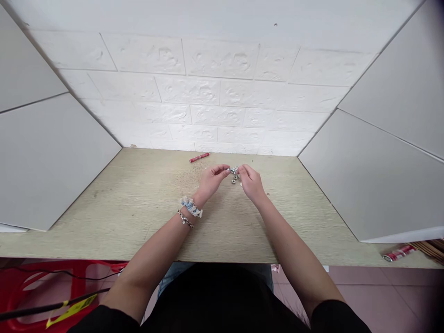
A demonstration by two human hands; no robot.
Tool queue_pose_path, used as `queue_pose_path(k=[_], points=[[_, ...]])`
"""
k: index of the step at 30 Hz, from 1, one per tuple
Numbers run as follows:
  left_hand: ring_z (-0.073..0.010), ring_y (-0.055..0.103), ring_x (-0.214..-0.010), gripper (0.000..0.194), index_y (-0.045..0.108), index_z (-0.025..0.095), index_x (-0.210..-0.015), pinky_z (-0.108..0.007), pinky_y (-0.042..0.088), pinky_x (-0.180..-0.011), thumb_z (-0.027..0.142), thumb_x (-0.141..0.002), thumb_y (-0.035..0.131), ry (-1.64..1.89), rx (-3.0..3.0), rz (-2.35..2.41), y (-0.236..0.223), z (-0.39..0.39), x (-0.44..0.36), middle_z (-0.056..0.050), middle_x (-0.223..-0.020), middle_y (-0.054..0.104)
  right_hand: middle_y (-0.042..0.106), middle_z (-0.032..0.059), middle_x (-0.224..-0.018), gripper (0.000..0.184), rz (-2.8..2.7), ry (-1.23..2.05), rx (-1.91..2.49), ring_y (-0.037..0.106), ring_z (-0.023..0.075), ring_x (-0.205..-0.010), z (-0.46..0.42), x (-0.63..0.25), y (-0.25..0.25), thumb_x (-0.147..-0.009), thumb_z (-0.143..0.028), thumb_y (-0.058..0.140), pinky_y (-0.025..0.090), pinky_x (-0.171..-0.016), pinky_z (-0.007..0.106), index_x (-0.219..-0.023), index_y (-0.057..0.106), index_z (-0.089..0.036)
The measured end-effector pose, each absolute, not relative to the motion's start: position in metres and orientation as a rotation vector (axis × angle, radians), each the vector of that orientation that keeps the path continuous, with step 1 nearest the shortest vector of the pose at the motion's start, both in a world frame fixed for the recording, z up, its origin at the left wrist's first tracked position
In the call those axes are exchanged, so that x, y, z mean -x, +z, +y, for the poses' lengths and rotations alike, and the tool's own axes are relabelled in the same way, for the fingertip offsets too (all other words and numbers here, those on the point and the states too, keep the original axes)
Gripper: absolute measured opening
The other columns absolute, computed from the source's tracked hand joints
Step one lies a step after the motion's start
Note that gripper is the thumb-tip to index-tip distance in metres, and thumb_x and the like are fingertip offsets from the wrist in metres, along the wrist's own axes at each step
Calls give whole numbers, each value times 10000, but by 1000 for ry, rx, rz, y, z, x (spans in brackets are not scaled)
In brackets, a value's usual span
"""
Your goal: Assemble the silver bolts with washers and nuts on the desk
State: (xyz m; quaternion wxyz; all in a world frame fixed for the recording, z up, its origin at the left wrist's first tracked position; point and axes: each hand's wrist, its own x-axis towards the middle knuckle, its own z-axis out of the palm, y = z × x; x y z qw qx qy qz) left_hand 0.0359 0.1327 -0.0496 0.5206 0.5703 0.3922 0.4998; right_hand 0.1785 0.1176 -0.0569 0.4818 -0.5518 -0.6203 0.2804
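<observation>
Left hand (210,181), right hand (251,183): I see fingers pinching metal parts (236,170) | parts: right of red tube (199,157), on its near side | risk, I judge: a slack pinch drops one, or a brushing knuckle scatters the loose nut (233,181)

The left arm (156,252) and right arm (294,245) stretch over the table (138,189). Above it, the left hand (211,180) and right hand (251,182) are close together, thumbs and fingers pinched, fingertips facing each other.
</observation>
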Motion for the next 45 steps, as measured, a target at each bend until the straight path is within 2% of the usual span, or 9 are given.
queue_pose_path(k=[5,10,12,16,20,27,33,39,45], points=[[-135,544,-762,196,656,157,-820,-277,411,-752,300,-687,636,1185,-1376,926,-50,134,-35,-24,-828,647,470,-49,-573,251,-1608,668,1268,420,100,-512,119,-175,-57,-768,-387,490,345,-531,235,-950,534,-219],[-139,551,-771,208,656,160,-831,-279,416,-751,290,-670,649,1188,-1376,921,-55,136,-37,-30,-838,652,450,-9,-529,421,-1557,638,1394,423,112,-515,119,-177,-59,-844,-474,308,331,-528,254,-587,474,-186],[-136,550,-763,201,655,161,-828,-277,418,-745,283,-668,647,1198,-1376,922,-56,136,-38,-28,-832,653,429,-11,-514,426,-1519,653,1397,417,113,-507,119,-179,-59,-848,-474,287,325,-515,253,-568,436,-189],[-130,545,-744,192,654,162,-821,-271,420,-731,288,-677,636,1196,-1370,927,-53,134,-37,-22,-819,651,463,-45,-554,192,-1582,670,1319,417,111,-499,119,-178,-58,-791,-383,427,334,-513,243,-862,495,-218],[-124,542,-740,186,657,161,-818,-264,416,-734,290,-687,627,1195,-1400,934,-51,134,-37,-18,-815,649,529,-25,-651,241,-1702,636,1281,472,122,-554,120,-175,-61,-802,-340,396,367,-566,255,-1001,465,-222],[-136,545,-751,206,654,163,-818,-278,420,-732,297,-661,646,1201,-1373,970,-54,135,-38,-23,-816,653,444,-11,-549,397,-1634,596,1396,432,131,-536,118,-178,-60,-863,-476,254,334,-540,259,-647,445,-204],[-135,545,-749,224,654,160,-830,-282,418,-740,311,-665,643,1196,-1358,956,-53,135,-37,-23,-811,648,475,-46,-562,281,-1705,630,1315,437,123,-521,118,-178,-58,-813,-425,407,342,-544,245,-993,488,-225],[-139,547,-760,229,653,163,-831,-283,419,-738,309,-655,649,1192,-1361,970,-54,135,-38,-28,-828,653,479,6,-542,472,-1568,622,1400,449,128,-529,119,-181,-61,-848,-520,260,335,-534,258,-606,492,-187],[-136,549,-764,216,650,160,-826,-284,417,-754,305,-666,641,1188,-1351,950,-53,134,-38,-21,-818,649,495,-33,-592,272,-1623,668,1294,435,111,-525,119,-178,-56,-788,-429,449,353,-538,238,-938,513,-212]])
